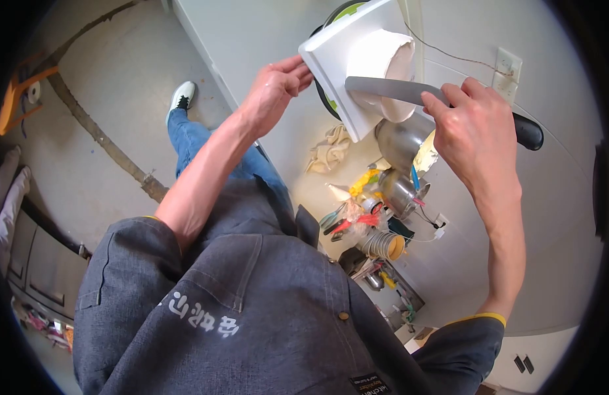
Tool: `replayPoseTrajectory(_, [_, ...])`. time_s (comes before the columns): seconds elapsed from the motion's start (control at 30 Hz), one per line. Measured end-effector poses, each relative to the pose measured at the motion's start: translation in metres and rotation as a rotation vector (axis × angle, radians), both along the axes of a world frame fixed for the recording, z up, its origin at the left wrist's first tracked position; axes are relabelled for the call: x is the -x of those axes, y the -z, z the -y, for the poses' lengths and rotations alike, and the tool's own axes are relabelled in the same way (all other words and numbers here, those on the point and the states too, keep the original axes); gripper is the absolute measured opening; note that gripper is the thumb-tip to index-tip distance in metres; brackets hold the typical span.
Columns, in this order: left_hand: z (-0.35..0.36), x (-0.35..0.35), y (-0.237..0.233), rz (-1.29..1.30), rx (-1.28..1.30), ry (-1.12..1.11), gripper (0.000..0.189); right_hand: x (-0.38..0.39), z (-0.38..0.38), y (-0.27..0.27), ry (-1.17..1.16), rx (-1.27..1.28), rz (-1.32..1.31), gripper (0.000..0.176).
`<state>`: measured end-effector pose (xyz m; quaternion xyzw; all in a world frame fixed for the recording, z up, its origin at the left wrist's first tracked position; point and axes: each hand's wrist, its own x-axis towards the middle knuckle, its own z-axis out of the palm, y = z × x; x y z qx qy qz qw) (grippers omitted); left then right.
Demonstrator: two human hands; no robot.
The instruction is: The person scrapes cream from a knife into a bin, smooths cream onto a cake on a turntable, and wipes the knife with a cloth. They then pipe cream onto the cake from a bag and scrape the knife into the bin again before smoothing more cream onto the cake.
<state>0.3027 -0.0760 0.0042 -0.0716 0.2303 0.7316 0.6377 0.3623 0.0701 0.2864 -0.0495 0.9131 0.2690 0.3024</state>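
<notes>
My right hand (pixel 472 128) is closed round a long spatula (pixel 390 88) with a black handle. Its metal blade lies against the side of a round white cake-like form (pixel 380 59). That form stands on a square white board (pixel 327 56), which rests over a green and black round base (pixel 329 99). At the board's near left edge is my left hand (pixel 275 89), its fingers bent and touching or close to the edge; nothing is seen held in it.
Beyond the board stand metal bowls (pixel 400 141) and a crumpled cloth (pixel 329 150). Scissors, a coiled hose (pixel 381 245) and small tools crowd the counter. A cord runs to a wall socket (pixel 506 74). An orange hanger (pixel 15 99) is at the far left.
</notes>
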Motion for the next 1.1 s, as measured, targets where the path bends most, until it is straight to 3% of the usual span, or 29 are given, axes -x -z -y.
replayPoseTrajectory(0.07, [-0.004,-0.001,0.002,0.062,0.022,-0.090,0.077,0.000,0.004,0.000,-0.017,0.006,-0.003,0.003])
replayPoseTrajectory(0.23, [0.005,-0.009,0.011,0.029,0.056,0.079,0.080,0.002,0.009,0.000,-0.050,0.008,-0.018,0.004])
replayPoseTrajectory(0.33, [0.008,-0.009,0.007,0.053,0.062,0.106,0.079,0.002,0.009,-0.001,-0.035,-0.023,0.039,0.031])
replayPoseTrajectory(0.43, [0.006,-0.008,0.008,0.026,0.059,0.074,0.076,0.004,0.010,-0.001,-0.030,-0.011,0.082,0.026])
replayPoseTrajectory(0.53, [0.004,-0.006,0.010,0.001,0.067,0.075,0.073,0.006,0.008,-0.005,0.056,0.091,0.129,0.003])
replayPoseTrajectory(0.73, [0.006,-0.009,0.012,-0.002,0.106,0.150,0.072,0.025,-0.009,-0.015,-0.011,-0.068,-0.165,0.013])
replayPoseTrajectory(1.1, [0.005,-0.013,0.013,-0.019,0.074,0.135,0.075,0.014,-0.006,-0.002,0.040,0.000,-0.017,0.013])
